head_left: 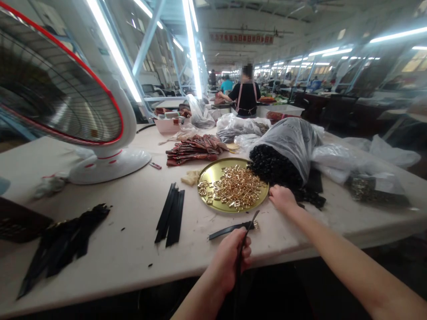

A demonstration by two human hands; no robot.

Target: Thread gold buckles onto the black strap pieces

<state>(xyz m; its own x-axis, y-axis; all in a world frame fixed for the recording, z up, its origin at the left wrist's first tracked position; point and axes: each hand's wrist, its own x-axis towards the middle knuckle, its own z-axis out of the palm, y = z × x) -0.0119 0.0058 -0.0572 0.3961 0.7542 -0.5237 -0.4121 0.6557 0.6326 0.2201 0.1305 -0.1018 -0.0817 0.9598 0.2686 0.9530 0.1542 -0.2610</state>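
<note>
My left hand [231, 251] is closed around a narrow black strap [252, 219], whose tip sticks up past the fingers while its other end hangs below the table edge. Just beyond it lies another black strap [224, 231] with a gold buckle [256, 226] at its right end. My right hand [283, 198] is at the right rim of a round gold tray [207, 203], beside the small black pieces. Its fingers look drawn together; whatever they pinch is hidden. Gold buckles [238, 186] are heaped on the tray. Black pieces [275, 164] spill from a translucent plastic bag [296, 138].
Several flat black straps [171, 213] lie left of the tray, with a larger bundle [68, 244] farther left. A white fan [110, 164] stands at the left. Reddish-brown strips [196, 149] and plastic bags [240, 124] lie behind. A person [246, 95] works beyond the table.
</note>
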